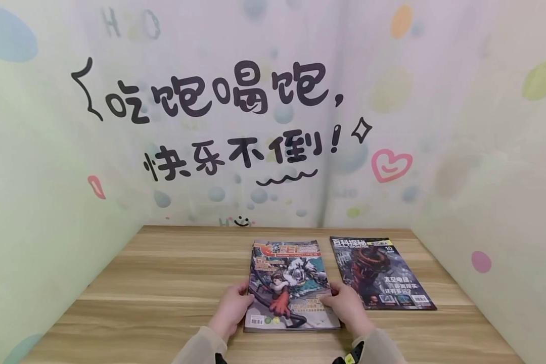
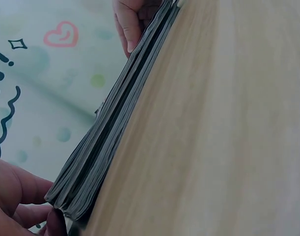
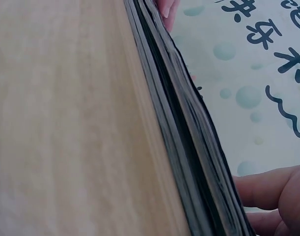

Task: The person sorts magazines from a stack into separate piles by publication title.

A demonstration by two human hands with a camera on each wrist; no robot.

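Observation:
A stack of magazines [image 1: 291, 288] lies in front of me, its top cover showing a comic figure in red and white. My left hand [image 1: 231, 309] grips the stack's left edge. On the opposite edge my right hand [image 1: 349, 307] holds it, the thumb over the cover's border. In the left wrist view the page edges [image 2: 110, 118] show several layers just above the wood, with the left hand's fingers bent round the near corner. The right wrist view shows the same layered edges [image 3: 184, 118] beside the right hand [image 3: 287, 196]. The fingers' undersides are hidden.
Another magazine [image 1: 382, 273] with a dark cover lies to the right, slightly turned, close to my right hand. The wooden table [image 1: 164, 273] meets a printed curtain wall [image 1: 273, 202] at the back. Side walls flank the table.

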